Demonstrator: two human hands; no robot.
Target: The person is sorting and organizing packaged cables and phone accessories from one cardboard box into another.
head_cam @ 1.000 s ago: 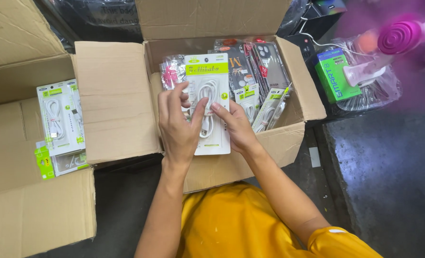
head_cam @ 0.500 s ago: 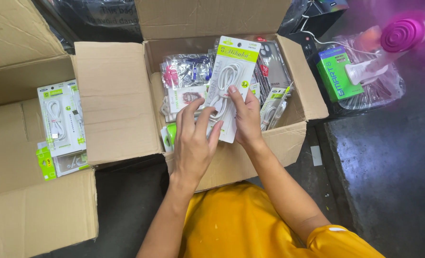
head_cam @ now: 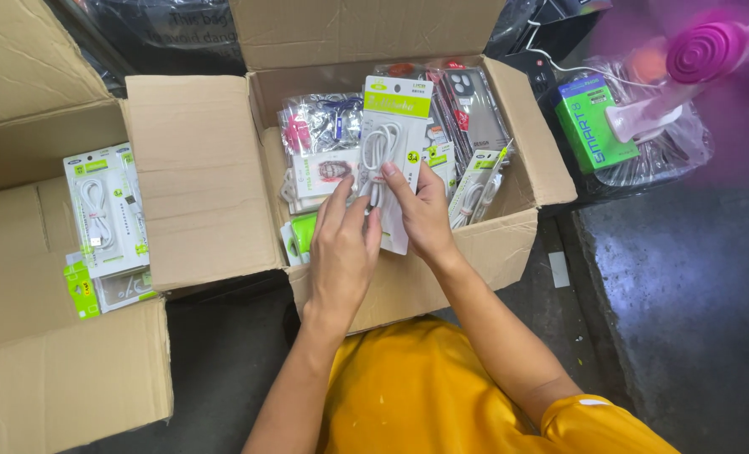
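Both of my hands hold a white and lime-green blister pack with a white cable (head_cam: 391, 139) upright over an open cardboard box (head_cam: 521, 235). My left hand (head_cam: 342, 250) grips its lower left edge. My right hand (head_cam: 420, 210) grips its lower right side, fingers across the front. The box below is filled with several packaged cables and phone cases (head_cam: 467, 109), and clear bags of accessories (head_cam: 324, 126).
A second open cardboard box (head_cam: 63, 370) at the left holds similar white cable packs (head_cam: 101, 210). A pink fan (head_cam: 694, 59) and a green packaged box (head_cam: 593, 126) sit in clear plastic at the upper right. Dark floor lies to the right.
The cable pack has risen from lying flat over the box to standing upright, and both hands have slid down to its lower edge.
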